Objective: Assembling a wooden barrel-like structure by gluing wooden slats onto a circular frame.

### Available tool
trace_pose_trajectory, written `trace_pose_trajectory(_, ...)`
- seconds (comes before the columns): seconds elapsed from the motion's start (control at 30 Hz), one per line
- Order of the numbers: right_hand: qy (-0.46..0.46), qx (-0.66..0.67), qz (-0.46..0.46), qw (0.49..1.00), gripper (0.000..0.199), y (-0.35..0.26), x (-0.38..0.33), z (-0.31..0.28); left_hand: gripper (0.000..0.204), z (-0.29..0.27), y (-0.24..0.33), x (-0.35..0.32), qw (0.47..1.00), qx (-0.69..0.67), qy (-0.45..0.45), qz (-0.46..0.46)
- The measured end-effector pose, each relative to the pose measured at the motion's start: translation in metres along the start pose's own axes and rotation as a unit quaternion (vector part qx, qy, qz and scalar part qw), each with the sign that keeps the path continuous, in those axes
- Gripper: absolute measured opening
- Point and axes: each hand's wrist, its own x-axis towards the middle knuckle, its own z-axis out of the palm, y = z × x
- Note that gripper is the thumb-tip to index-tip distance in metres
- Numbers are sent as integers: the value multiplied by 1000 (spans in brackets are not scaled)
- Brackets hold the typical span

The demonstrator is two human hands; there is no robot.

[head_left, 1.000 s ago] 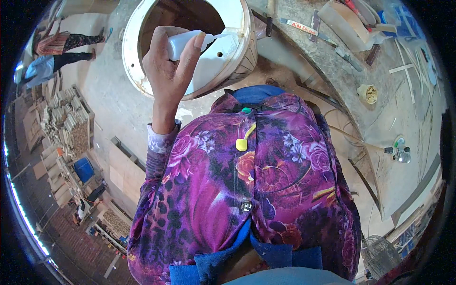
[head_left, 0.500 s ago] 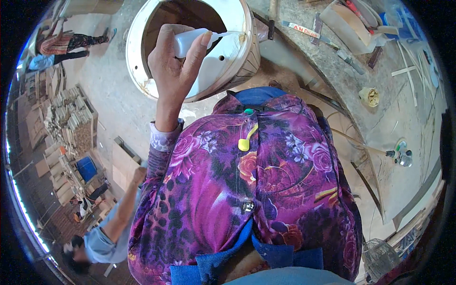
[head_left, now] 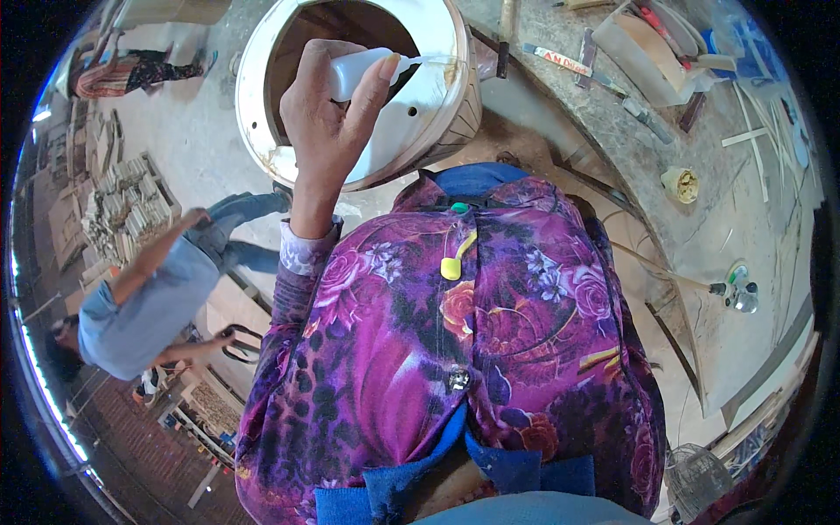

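Note:
My left hand [head_left: 325, 122] is closed around a small white squeeze bottle [head_left: 352, 75], thumb on its near side. The bottle lies tilted sideways, and its thin nozzle points right to the rim of a round white drum-like piece [head_left: 385, 144]. Whether the tip touches the rim is too small to tell. This piece has a large dark round opening, small holes in its white face and a ribbed brown side. My right hand is out of view.
To the right, a grey worktable [head_left: 717, 245] holds a small cup [head_left: 681, 185], a paint-marked strip [head_left: 560, 59], a box of tools [head_left: 647, 52] and thin strips. A co-worker in a light blue shirt [head_left: 157, 297] is at left, by stacked wood pieces [head_left: 131, 206].
My left hand and the bottle have shifted very slightly right, still at the drum-like piece's rim. The co-worker at left has come further into view, carrying a dark looped thing.

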Motion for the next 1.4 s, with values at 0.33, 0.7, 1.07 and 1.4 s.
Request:
trace_pose_trajectory(0.33, -7, 40, -4, 999, 49, -2, 2, 2, 37, -3, 7, 2, 1000, 30, -2, 7)
trace_pose_trajectory(0.7, -13, 82, -9, 997, 48, -3, 6, 7, 36, -8, 12, -3, 1000, 6, 1, -18)
trace_pose_trajectory(1.07, -20, 118, -11, 993, 47, -6, 8, 8, 34, -19, 10, -9, 999, 21, 23, -42)
trace_pose_trajectory(1.4, -23, 157, -11, 987, 46, -10, 3, 9, 33, -20, 10, -11, 998, -5, 33, -58)
